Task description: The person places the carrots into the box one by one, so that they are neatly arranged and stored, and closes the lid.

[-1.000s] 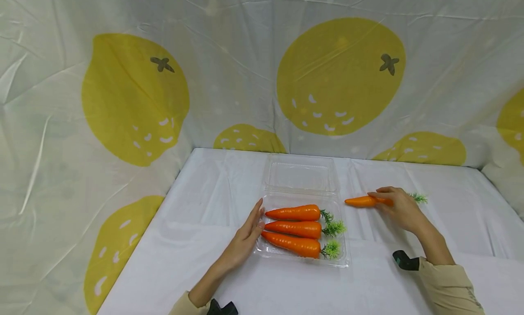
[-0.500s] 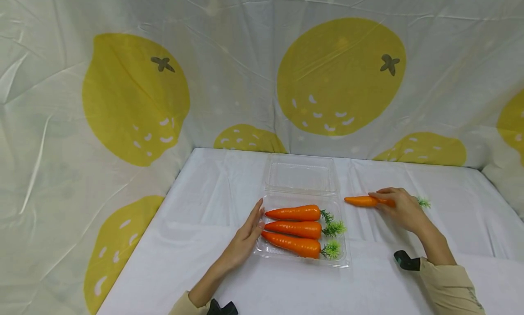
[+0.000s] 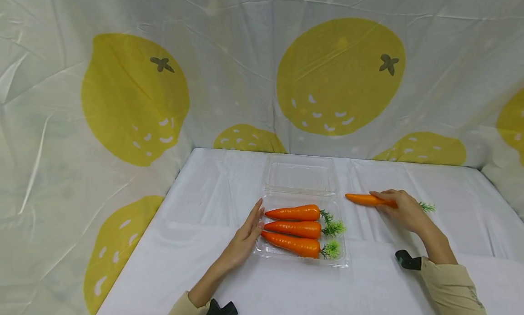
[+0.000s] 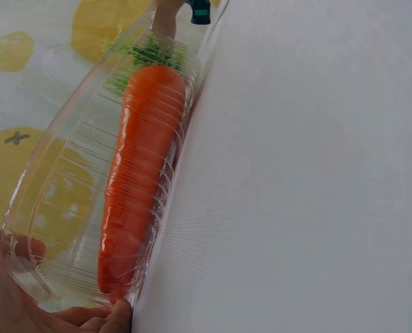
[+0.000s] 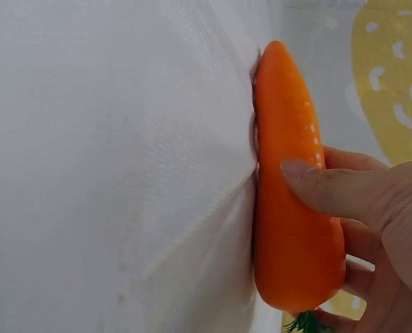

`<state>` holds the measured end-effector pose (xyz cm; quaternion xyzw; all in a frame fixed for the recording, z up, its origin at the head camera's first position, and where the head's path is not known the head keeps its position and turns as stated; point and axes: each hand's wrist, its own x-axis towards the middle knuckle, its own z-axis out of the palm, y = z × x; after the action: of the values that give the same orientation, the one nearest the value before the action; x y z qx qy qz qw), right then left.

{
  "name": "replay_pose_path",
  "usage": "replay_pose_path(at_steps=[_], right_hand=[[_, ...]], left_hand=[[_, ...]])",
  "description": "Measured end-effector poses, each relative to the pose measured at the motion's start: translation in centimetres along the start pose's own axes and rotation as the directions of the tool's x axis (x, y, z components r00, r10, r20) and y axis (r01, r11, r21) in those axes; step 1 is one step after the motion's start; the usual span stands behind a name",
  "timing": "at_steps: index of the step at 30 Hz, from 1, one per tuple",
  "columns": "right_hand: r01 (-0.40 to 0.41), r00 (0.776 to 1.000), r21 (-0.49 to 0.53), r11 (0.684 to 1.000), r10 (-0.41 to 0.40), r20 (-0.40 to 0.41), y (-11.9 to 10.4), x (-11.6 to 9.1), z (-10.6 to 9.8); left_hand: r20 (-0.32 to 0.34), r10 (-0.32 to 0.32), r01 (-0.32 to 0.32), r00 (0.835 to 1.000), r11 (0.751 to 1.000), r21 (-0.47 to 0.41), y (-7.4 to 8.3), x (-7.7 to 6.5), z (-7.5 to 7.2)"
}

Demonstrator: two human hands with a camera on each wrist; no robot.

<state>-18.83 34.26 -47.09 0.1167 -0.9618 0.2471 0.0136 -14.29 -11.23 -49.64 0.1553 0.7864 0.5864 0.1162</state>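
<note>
Left hand (image 3: pixel 242 242): extended forward, fingers nearly straight and laid against the left end of the clear container (image 3: pixel 343 246), gripping nothing. Right hand (image 3: pixel 405 210): reached out palm-down right of the container, thumb and fingers closed about the thick part of one carrot (image 3: pixel 358 199), tip pointing left (contact with the white cloth (image 3: pixel 217 201) cannot be confirmed). Count: four carrots in all, one gripped and three packed carrots (image 3: pixel 294 230) side by side in the container; one container, one hinged lid (image 3: pixel 300 175), folded back.
</note>
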Motion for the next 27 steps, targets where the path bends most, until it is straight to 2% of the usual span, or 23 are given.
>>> replay_pose_path(at_steps=[10,19,27], right_hand=[[0.062,0.998,-0.032,0.998,-0.063,-0.031,0.14,-0.14,-0.12],[0.005,1.0,-0.003,1.0,-0.005,-0.02,-0.39,-0.09,-0.55],[0.006,1.0,0.013,1.0,-0.006,-0.015,-0.51,-0.15,-0.59]], left_hand=[[-0.002,0.001,-0.001,1.0,1.0,0.001,0.02,-0.03,0.0],[-0.003,0.001,-0.001,1.0,1.0,0.004,0.07,-0.09,-0.02],[0.001,0.001,-0.001,1.0,1.0,0.007,0.02,-0.02,-0.03]])
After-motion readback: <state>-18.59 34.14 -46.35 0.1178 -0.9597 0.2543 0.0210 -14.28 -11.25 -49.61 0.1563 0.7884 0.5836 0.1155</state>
